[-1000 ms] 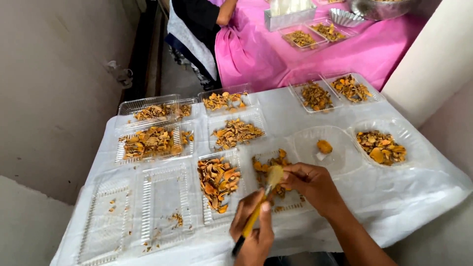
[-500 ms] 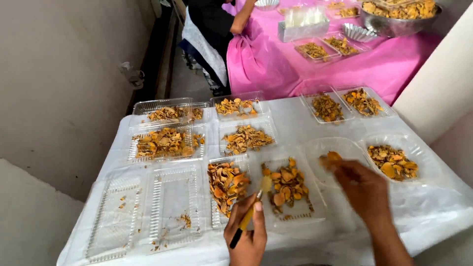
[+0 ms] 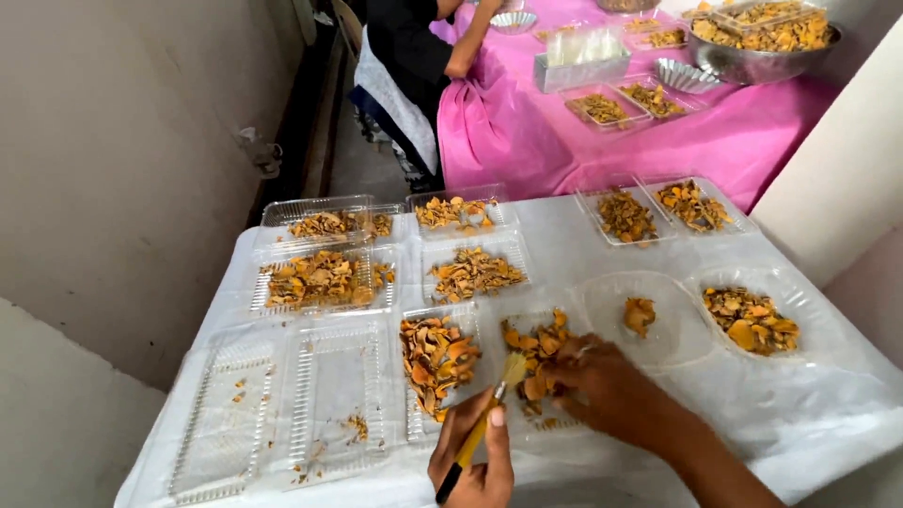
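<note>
Brushing Over a Tray of Orange Pieces

Holding a thin brush (image 3: 480, 423) in my left hand (image 3: 475, 461), I keep my grip closed around its yellow handle, thumb pressed along the shaft, the dark end poking out below my palm. The pale bristles point up and away from me, reaching the near edge of a clear plastic tray (image 3: 541, 362) heaped with orange-brown dried pieces. My right hand (image 3: 597, 386) rests on that same tray, fingers curled down into the pieces; I cannot tell whether that grip has hold of any of them, since the fingertips are buried among them.

The tray sits at the front middle of the table (image 3: 574, 254), which is covered in white plastic sheeting. Just to its left stands another tray of the same pieces (image 3: 437, 357), and left of that lies an open hinged container (image 3: 282, 409) with only crumbs in it. To the right of my hand a round clear bowl (image 3: 673, 329) holds a single orange piece, and beside it a second bowl (image 3: 752, 315) is well filled. More filled trays line the far side of the table. Beyond, a person in dark clothing (image 3: 404, 56) leans at a pink-covered table (image 3: 564, 132) carrying a big metal basin (image 3: 762, 52) of the same pieces.
</note>
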